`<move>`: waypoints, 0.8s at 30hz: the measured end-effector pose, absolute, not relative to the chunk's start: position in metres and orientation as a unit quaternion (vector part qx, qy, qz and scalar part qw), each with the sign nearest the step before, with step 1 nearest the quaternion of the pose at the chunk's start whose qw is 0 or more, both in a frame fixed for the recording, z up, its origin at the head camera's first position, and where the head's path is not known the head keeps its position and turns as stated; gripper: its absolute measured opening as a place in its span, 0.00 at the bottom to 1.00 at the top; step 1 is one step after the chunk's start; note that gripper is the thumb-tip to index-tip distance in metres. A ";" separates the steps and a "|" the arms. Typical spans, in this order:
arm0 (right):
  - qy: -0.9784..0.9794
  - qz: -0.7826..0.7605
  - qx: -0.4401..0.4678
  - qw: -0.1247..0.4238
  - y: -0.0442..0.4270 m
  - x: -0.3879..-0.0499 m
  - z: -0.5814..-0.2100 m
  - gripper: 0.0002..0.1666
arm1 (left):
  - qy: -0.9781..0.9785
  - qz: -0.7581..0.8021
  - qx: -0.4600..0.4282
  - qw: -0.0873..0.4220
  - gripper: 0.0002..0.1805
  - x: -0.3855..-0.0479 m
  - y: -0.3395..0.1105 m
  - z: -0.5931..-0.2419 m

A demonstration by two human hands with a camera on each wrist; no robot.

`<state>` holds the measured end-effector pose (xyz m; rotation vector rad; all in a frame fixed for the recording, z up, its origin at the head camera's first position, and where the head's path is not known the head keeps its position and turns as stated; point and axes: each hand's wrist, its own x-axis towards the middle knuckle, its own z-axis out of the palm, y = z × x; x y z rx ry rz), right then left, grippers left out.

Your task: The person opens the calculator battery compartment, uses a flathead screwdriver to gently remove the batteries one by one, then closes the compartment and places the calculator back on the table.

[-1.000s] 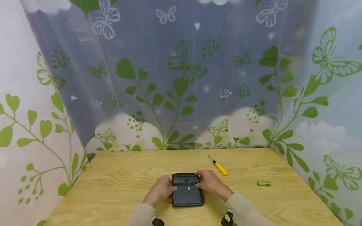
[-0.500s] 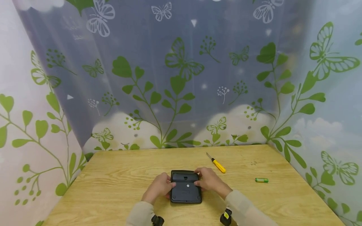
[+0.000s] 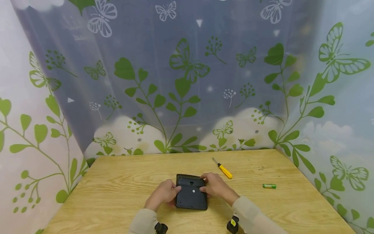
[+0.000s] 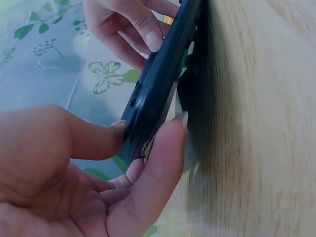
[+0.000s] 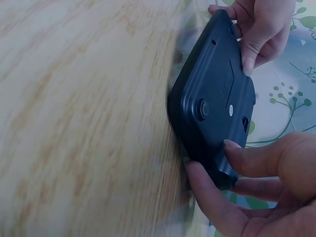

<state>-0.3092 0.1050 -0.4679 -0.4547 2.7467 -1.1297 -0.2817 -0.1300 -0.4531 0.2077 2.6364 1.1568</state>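
Note:
A black calculator (image 3: pixel 191 199) is held back side up, with its battery cover, round feet and a small white dot showing in the head view. My left hand (image 3: pixel 164 192) grips its left edge, thumb on the back and fingers underneath. Across from it, my right hand (image 3: pixel 215 186) pinches the upper right edge the same way. The left wrist view shows a gap between the calculator (image 4: pixel 160 84) and the wood, with key-like bumps on its underside. Its display and most of its front face are hidden.
A screwdriver (image 3: pixel 224 171) with a yellow handle lies behind the right hand. Farther right is a green battery (image 3: pixel 269 186). Both are on the wooden table (image 3: pixel 125 182), which a printed curtain (image 3: pixel 146 107) encloses at the back and sides.
The calculator has tilted slightly, its far left corner rising a little, with both hands still gripping it. The head view has shifted slightly. The screwdriver and battery stay where they lie.

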 end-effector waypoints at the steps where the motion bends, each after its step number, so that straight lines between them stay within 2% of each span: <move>1: 0.912 -0.377 -0.149 0.070 0.105 -0.309 -0.468 0.25 | 0.903 0.403 0.074 0.130 0.14 -0.281 -0.130 -0.453; 15: 0.915 -0.377 -0.119 0.085 0.101 -0.309 -0.466 0.26 | 0.873 0.462 0.076 0.137 0.19 -0.280 -0.126 -0.451; 24: 0.919 -0.367 -0.126 0.074 0.102 -0.311 -0.467 0.27 | 0.876 0.467 0.067 0.096 0.17 -0.280 -0.124 -0.447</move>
